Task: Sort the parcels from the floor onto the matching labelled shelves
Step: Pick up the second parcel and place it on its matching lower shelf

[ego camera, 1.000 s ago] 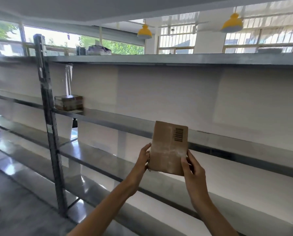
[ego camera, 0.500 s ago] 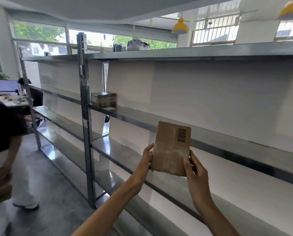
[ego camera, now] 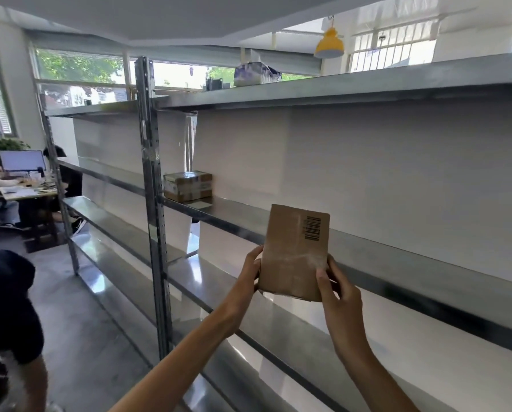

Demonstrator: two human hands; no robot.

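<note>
Parcel (ego camera: 294,254): small brown cardboard box, barcode label at its upper right, held upright in the air in front of the metal shelving (ego camera: 367,257), level with the middle tier. Left hand (ego camera: 250,273) clasps its lower left edge; right hand (ego camera: 338,288) clasps the lower right corner, thumb across the front face. Both hands closed on it; it touches no shelf.

Step in hand, by my reading: carrying the box along the rack, label facing the wearer, looking for the tier that matches. No shelf labels legible from here, so I cannot tell which tier is the target.

Next move calls for reading the barcode label against a shelf marking, then lifting the box over the shelf lip and setting it flat without knocking what is already there.

Shelf contents: middle tier holds a short stack of taped cardboard boxes (ego camera: 187,185) just right of the steel upright (ego camera: 152,203). Top tier carries a pale wrapped bundle (ego camera: 256,73) near its back. Lower tiers show bare metal. Another person (ego camera: 8,307) stands close at the left.
</note>
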